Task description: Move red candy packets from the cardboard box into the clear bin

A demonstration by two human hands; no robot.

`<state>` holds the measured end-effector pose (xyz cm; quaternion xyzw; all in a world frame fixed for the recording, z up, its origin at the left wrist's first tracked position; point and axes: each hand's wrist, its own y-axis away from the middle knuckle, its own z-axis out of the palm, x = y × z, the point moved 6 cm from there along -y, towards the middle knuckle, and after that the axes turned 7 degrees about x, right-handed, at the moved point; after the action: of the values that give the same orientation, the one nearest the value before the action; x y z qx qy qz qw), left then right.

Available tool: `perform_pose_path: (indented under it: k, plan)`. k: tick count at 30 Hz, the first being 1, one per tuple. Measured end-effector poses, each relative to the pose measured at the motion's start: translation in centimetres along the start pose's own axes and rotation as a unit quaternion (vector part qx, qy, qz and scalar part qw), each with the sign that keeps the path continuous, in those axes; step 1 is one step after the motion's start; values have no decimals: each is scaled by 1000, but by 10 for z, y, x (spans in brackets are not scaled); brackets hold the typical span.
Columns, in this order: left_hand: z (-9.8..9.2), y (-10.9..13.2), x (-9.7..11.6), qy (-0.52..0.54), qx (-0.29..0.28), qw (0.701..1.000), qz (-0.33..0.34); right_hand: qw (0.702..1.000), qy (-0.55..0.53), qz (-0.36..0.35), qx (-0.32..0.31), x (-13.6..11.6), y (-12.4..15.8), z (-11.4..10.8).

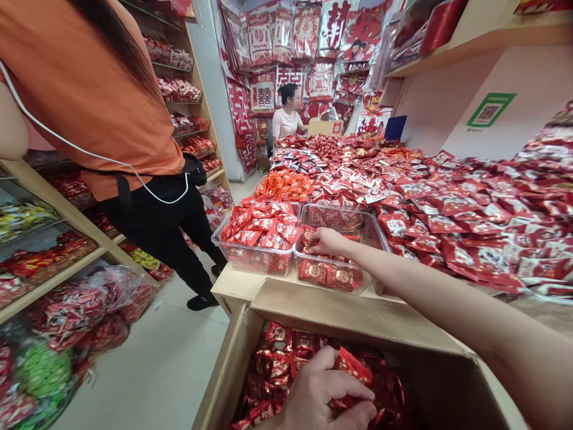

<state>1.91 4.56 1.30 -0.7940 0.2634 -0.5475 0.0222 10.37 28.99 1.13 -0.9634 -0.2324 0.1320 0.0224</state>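
Observation:
My left hand [324, 397] is down in an open cardboard box [358, 316] at the bottom of the view, its fingers closed round a bunch of red candy packets [353, 365]. My right arm reaches from the right across the box. My right hand [329, 242] is inside a clear plastic bin [373, 230] that is partly filled with red packets. Its fingers stretch out to the left, low over those packets, and I see nothing gripped in them. A second clear bin [250, 257] beside it on the left is heaped with red packets.
A long display table [237, 283] carries piles of red-wrapped sweets [447, 197]. A person in an orange top [102, 101] stands in the aisle on the left, by shelves of bagged sweets [67, 310]. Another person [286, 119] sits at the far end.

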Motion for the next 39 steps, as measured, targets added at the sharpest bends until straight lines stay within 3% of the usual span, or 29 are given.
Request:
perform_pose_path:
  k: [5, 11, 20, 26, 31, 35, 39]
  plan:
    - [1, 0, 2, -6, -10, 1000, 6, 1000, -10, -1, -2, -4, 1, -3]
    - [2, 0, 3, -3, -10, 1000, 4, 996, 19, 86, 33, 11, 5, -15]
    - [2, 0, 2, -14, -5, 1000, 10, 993, 2, 112, -47, 16, 12, -3]
    - [1, 0, 2, -10, 9, 1000, -1, 993, -13, 103, -56, 15, 12, 0]
    - [-6, 0, -1, -2, 27, 999, -46, 994, -21, 100, 27, 13, 12, -17]
    - [-18, -4, -12, 63, 90, 987, -116, 986, -31, 100, 127, 17, 11, -43]
    - [-27, -6, -31, 160, 168, 957, -175, 963, -93, 94, 234, 1, 44, -80]
